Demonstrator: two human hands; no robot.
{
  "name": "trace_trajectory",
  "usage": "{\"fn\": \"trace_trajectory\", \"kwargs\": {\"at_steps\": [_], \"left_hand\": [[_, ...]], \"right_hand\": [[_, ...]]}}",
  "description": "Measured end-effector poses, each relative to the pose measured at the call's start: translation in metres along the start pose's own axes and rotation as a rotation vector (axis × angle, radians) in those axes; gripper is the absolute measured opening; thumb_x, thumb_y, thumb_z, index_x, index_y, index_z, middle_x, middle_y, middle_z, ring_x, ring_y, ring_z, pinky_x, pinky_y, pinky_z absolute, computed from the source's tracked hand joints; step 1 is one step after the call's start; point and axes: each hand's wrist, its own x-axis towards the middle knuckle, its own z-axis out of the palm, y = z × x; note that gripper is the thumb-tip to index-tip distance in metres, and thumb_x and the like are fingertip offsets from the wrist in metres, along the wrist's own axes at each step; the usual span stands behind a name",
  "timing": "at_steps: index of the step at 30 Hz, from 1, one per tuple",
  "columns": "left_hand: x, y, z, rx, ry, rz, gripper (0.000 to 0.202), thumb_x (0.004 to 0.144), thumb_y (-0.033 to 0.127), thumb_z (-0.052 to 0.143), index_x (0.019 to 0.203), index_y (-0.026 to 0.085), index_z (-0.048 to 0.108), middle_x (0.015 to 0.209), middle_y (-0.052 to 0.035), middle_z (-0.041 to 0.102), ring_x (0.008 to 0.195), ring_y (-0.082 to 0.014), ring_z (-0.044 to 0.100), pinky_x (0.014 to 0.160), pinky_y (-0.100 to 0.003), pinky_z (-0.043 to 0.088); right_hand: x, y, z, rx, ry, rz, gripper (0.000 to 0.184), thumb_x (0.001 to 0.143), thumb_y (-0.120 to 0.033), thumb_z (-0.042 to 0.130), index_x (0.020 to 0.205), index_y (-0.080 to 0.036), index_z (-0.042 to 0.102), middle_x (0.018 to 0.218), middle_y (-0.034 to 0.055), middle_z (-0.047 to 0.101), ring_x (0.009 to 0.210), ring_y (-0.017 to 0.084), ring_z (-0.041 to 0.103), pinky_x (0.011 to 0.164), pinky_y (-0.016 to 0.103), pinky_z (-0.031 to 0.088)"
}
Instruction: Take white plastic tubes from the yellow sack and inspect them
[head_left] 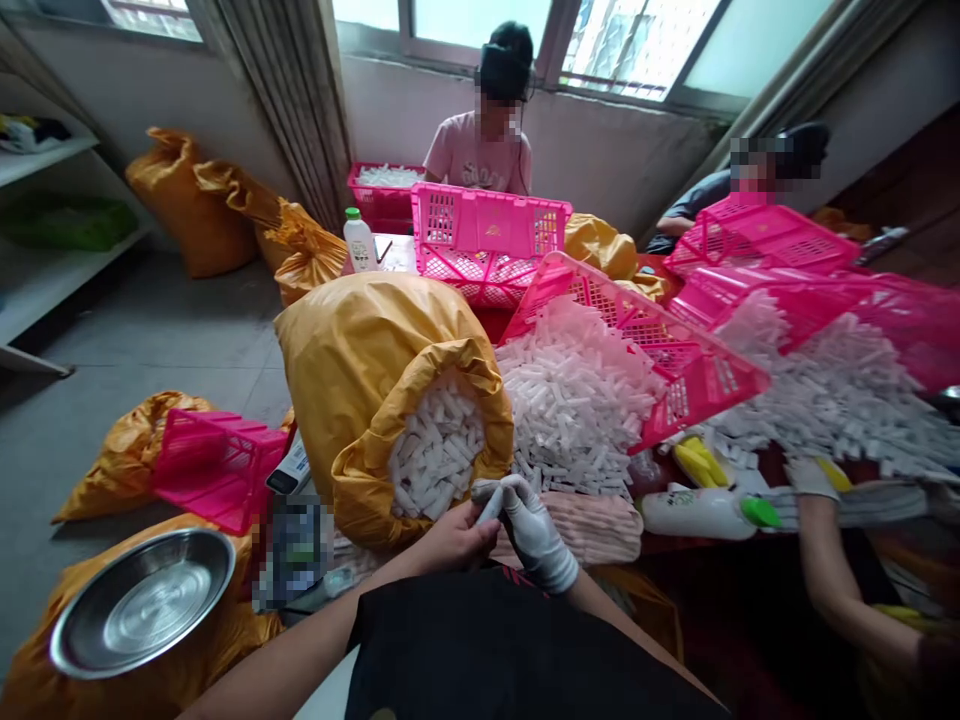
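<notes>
My bare left hand and my white-gloved right hand meet low in the middle of the head view. Both are closed together on a small white tube, pinched between the fingers. Just beyond them stands a yellow sack, rolled open and full of small white tubes. To its right a tilted pink basket spills a heap of the same white tubes onto the table. A stack of pink sheets lies just past my right hand.
A steel bowl rests on a yellow sack at lower left. Another person's gloved hand works at the right near a white bottle. Two people sit at the far side behind more pink baskets. Yellow sacks line the floor.
</notes>
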Motion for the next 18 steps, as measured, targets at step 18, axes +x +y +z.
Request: {"fn": "trace_trajectory", "kwargs": {"at_steps": [18], "left_hand": [[0.029,0.002,0.012,-0.107,-0.352,-0.201,0.045,0.076,0.061,0.047,0.076,0.016,0.051,0.043,0.0062,0.042,0.034,-0.0068,0.033,0.038,-0.020,0.026]], "right_hand": [[-0.024,0.015,-0.033,-0.045,0.149,0.086,0.035,0.074,-0.052,0.061,0.083,-0.019,0.060,0.093,0.0075,0.065,0.088,0.020,0.061,0.080,0.034,0.049]]}}
